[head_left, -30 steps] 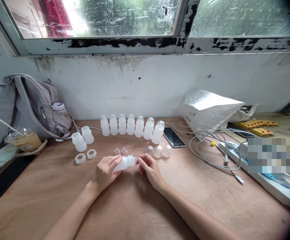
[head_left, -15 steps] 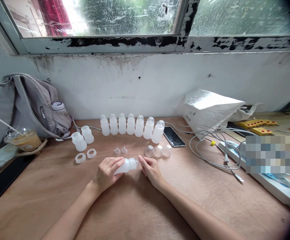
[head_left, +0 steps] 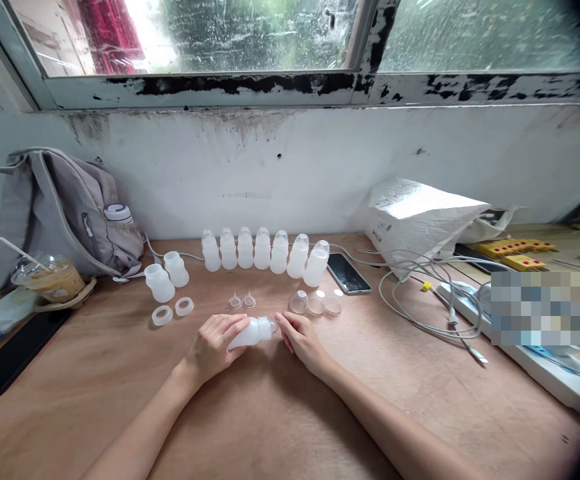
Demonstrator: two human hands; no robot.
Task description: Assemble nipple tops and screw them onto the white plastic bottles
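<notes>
My left hand [head_left: 219, 343] is wrapped round a white baby bottle [head_left: 251, 333], which lies tilted on its side with its ringed neck to the right. At that end, the fingers of my right hand [head_left: 297, 333] pinch the clear nipple [head_left: 274, 327]. Just behind the bottle, two loose clear nipples [head_left: 241, 301] lie side by side. Three clear caps [head_left: 315, 304] rest behind my right hand. On the left are two open bottle bodies [head_left: 159, 283] and two white screw rings [head_left: 163, 315]. Several capped bottles [head_left: 263, 249] stand in a curved row at the back.
A phone [head_left: 349, 273] lies right of the row. Farther right are a silver bag [head_left: 420, 213], tangled cables [head_left: 415, 313] and a power strip [head_left: 550, 367]. At left sit a backpack [head_left: 60, 207], an iced drink [head_left: 53, 280] and a long black object [head_left: 15, 360].
The hands and bottle hold almost the same pose. My right fingertips have shifted very slightly at the nipple; the view has moved a touch.
</notes>
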